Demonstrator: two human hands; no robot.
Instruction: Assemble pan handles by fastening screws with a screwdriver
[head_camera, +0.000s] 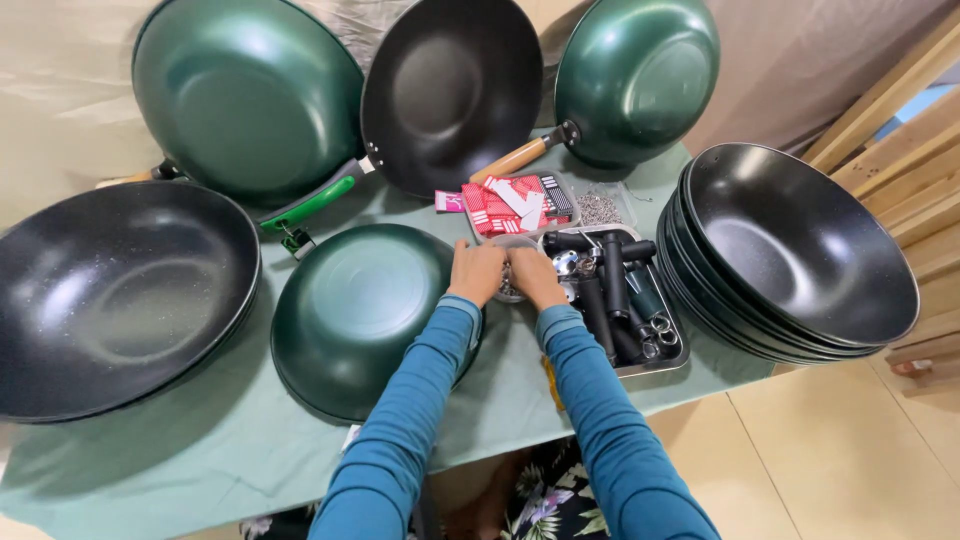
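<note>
1. Both arms, in snug teal sleeves, are reaching forward from the bottom edge and converging at the middle of the tabletop (200, 440), which a smooth pale green cloth is covering.
2. The left hand (476, 272) and the right hand (536, 277) are meeting knuckle to knuckle, backs up, over a small clear container (508, 290) of little shiny metal pieces.
3. The fingers of both hands are curling down and inward onto that container; the camera cannot tell whether they are pinching anything, since the fingertips are hidden beneath the hands.
4. The container is sitting between an upturned green wok (360, 318), glossy and domed, just left of the hands, and a rectangular steel tray (668, 358) just right of them.
5. The tray is holding matte black handles (600, 290), long and rounded, together with bright metal rings.
6. Beyond the hands a second shallow tray is carrying red and white cards (500, 205).
7. A stack of black speckled woks (790, 255) is resting at the right edge, and one more wide black wok (110, 295) is lying at the left.
</note>
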